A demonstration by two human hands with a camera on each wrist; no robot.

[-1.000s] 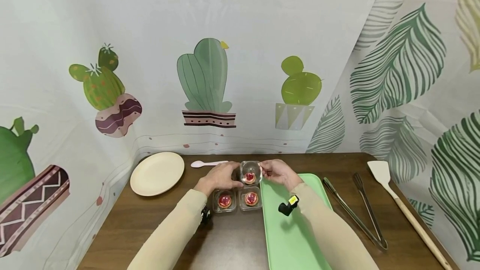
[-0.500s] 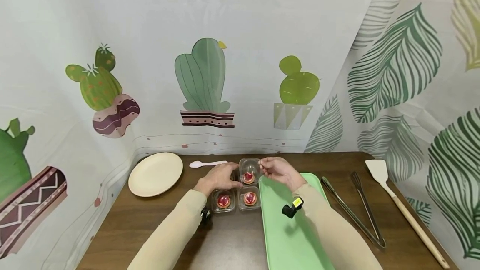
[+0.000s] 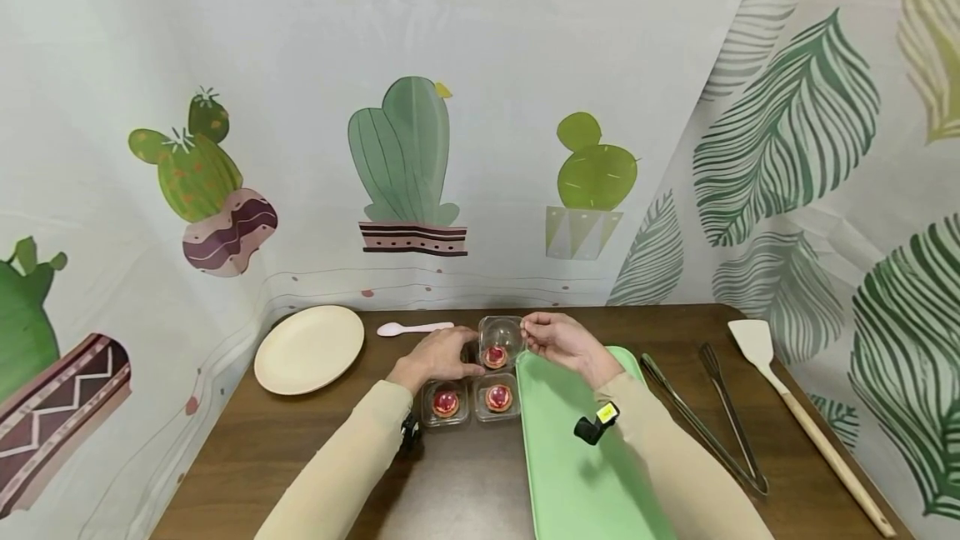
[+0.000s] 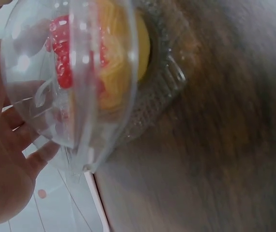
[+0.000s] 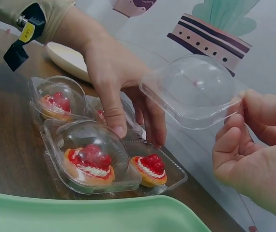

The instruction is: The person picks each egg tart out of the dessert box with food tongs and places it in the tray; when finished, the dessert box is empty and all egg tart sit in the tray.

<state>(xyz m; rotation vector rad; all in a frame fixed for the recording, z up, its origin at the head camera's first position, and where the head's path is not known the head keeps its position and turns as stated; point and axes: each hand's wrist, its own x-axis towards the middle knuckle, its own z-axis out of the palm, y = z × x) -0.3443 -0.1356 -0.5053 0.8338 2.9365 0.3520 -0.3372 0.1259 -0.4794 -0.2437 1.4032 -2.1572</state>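
My right hand (image 3: 566, 347) pinches the edge of a clear domed lid (image 5: 191, 94), raised above the back container, which stands open with a red-topped tart (image 5: 150, 169) inside. At that container's left side my left hand (image 3: 441, 355) grips it, thumb in front and fingers reaching behind. Nearer the front, two closed clear containers hold tarts, one at the right (image 3: 498, 397) and one at the left (image 3: 446, 403). Another container, with red showing inside, is partly hidden behind my left hand in the right wrist view.
A green tray (image 3: 577, 457) lies right of the containers. Beyond it are metal tongs (image 3: 731, 423) and a white spatula (image 3: 757, 344) with a wooden handle. A cream plate (image 3: 309, 350) stands at the back left, a pale spoon (image 3: 412, 328) near the back edge.
The lid of the back container has been lifted and tilted up by my right hand, which has shifted slightly up and right. My left hand has stayed nearly still.
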